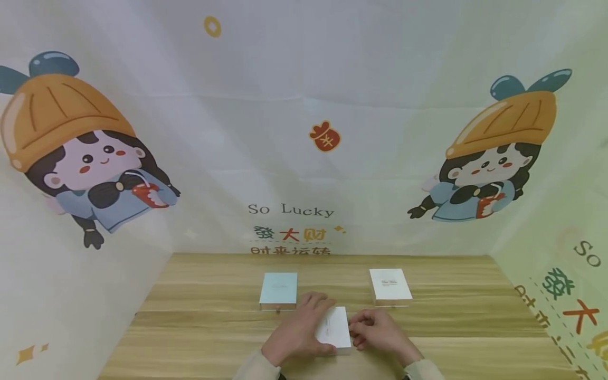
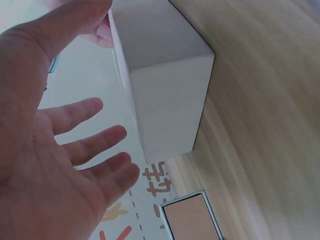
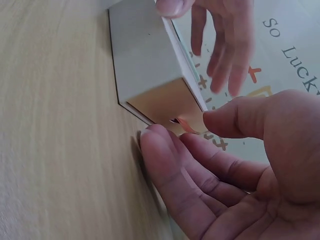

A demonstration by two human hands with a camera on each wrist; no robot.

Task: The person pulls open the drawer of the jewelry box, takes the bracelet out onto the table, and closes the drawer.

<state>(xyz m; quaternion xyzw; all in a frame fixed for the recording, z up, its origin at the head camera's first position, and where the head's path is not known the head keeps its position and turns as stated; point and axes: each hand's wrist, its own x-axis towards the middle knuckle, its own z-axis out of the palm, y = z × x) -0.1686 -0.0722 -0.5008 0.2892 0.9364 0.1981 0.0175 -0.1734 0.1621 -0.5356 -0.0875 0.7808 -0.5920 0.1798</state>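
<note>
A white box [image 1: 335, 328] lies on the table between the two hands. In the right wrist view its tan end panel [image 3: 162, 102] shows, with a small orange ribbon tab [image 3: 186, 124]. My left hand [image 1: 300, 328] is at the box's left side, its thumb resting on the near top edge and its other fingers spread apart, off the box in the left wrist view. The right hand [image 1: 380, 333] is at the ribbon end, its bent fingertips [image 3: 159, 140] close around the tab, thumb and index finger apart. Whether a fingertip touches the ribbon is hard to tell.
A pale blue box [image 1: 278, 287] stands behind the left hand. Another white box [image 1: 390, 285] stands farther back on the right. Both are on the wood-grain table [image 1: 190, 316], which printed cloth walls [image 1: 304, 174] enclose at the back and sides.
</note>
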